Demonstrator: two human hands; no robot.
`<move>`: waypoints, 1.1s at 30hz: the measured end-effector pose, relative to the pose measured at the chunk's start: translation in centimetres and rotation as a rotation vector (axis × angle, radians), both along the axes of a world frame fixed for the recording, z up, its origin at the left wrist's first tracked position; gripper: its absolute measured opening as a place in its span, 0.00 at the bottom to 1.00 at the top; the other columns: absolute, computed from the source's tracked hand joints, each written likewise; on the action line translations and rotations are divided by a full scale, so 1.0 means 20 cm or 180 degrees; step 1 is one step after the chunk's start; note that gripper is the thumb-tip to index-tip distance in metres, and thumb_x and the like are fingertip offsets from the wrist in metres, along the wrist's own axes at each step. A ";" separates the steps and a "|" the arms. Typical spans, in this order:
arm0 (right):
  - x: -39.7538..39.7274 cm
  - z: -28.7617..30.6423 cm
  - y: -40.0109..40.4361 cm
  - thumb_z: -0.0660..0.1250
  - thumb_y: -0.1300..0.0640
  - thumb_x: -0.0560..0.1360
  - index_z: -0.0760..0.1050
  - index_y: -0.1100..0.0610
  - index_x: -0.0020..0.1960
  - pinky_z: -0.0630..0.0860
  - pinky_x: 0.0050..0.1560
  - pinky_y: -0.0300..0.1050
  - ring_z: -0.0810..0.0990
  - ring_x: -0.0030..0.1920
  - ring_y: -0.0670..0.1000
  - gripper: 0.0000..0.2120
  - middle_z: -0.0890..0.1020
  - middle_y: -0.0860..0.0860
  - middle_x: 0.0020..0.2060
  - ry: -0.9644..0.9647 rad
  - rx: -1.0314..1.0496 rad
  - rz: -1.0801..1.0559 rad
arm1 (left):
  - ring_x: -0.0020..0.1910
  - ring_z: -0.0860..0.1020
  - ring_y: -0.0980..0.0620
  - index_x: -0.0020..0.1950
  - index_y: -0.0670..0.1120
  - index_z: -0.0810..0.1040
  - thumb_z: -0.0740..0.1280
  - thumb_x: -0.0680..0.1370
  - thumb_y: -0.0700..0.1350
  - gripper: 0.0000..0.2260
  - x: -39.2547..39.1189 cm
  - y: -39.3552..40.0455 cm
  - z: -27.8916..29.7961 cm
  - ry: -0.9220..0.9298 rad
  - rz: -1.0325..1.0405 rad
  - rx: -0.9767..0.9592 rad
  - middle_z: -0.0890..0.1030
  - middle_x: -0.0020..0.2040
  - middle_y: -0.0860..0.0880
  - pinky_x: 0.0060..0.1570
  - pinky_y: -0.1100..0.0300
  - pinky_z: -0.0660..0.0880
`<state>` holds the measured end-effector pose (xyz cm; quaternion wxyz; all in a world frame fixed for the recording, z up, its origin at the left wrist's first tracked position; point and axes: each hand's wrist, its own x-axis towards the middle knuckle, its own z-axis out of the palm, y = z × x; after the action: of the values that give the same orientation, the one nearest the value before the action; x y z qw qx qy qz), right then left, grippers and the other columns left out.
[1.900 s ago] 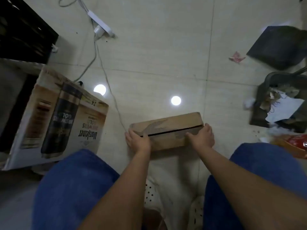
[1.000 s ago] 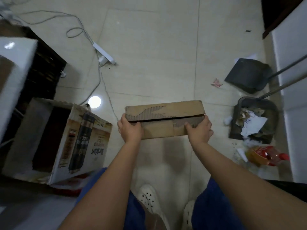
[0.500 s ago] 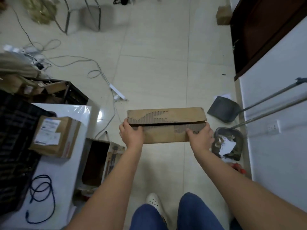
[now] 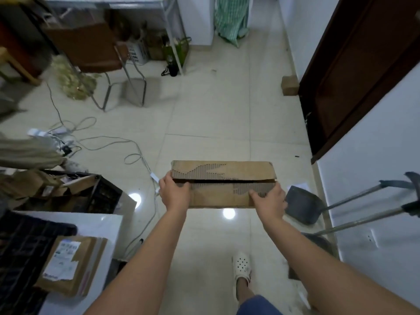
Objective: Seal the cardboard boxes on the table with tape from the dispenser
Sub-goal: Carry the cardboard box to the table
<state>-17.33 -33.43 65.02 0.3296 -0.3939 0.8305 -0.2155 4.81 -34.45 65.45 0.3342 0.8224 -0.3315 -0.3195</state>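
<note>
Head view, room: pale tiled floor (image 4: 211, 114) strewn with cables (image 4: 106, 142); dark wooden door (image 4: 354, 71) at right; brown chair (image 4: 91, 48) on metal legs at upper left.
Head view, box in hand: long flat cardboard box (image 4: 223, 185) held level in the air above the floor, well apart from the desk; top flaps meeting along a dark open seam, outer paper torn away in patches to bare corrugation.
Head view, left hand (image 4: 175, 194): clamped on the box's left end, fingers curled over the near flap edge.
Head view, right hand (image 4: 269, 201): gripping the box's right end, fingers wrapped onto the top face.
Head view, desk: white desk (image 4: 100, 223) at lower left, carrying a second cardboard box (image 4: 72, 264) with a white shipping label, beside a dark mesh mat (image 4: 20, 253).
Head view, behind desk: black crate (image 4: 100, 196) stuffed with crumpled cardboard.
Head view, right side: grey dustpan (image 4: 302, 208) on the floor, two metal handles (image 4: 363, 208) leaning by the white wall (image 4: 375, 167).
Head view, below: white perforated clog (image 4: 242, 267) on one foot, blue trouser leg at the frame's bottom edge.
</note>
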 end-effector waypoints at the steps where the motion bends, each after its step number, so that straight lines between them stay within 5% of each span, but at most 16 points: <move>1: -0.02 0.03 -0.08 0.72 0.47 0.72 0.56 0.59 0.75 0.64 0.69 0.61 0.65 0.69 0.65 0.40 0.65 0.60 0.71 -0.0005 -0.0007 0.0042 | 0.69 0.66 0.44 0.76 0.45 0.64 0.67 0.77 0.41 0.27 -0.01 -0.08 0.03 -0.0029 0.0015 -0.0034 0.65 0.72 0.47 0.68 0.50 0.66; 14: 0.00 0.22 -1.09 0.70 0.44 0.73 0.54 0.57 0.77 0.63 0.68 0.58 0.64 0.68 0.65 0.41 0.64 0.58 0.72 -0.0052 -0.0237 0.0502 | 0.66 0.68 0.44 0.75 0.47 0.65 0.67 0.76 0.41 0.27 0.06 -1.01 0.20 -0.0012 0.0332 -0.0238 0.66 0.70 0.48 0.66 0.47 0.70; 33: 0.58 0.34 -2.79 0.70 0.45 0.74 0.56 0.55 0.76 0.63 0.69 0.59 0.64 0.69 0.63 0.38 0.65 0.57 0.72 -0.0023 -0.0436 0.0387 | 0.65 0.69 0.44 0.71 0.46 0.69 0.67 0.76 0.41 0.24 0.67 -2.80 0.30 0.0002 0.0160 -0.0423 0.67 0.69 0.48 0.65 0.48 0.70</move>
<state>-5.80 -89.33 71.73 0.3174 -0.4644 0.7872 -0.2529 18.24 -90.52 71.38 0.3960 0.8064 -0.3311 -0.2885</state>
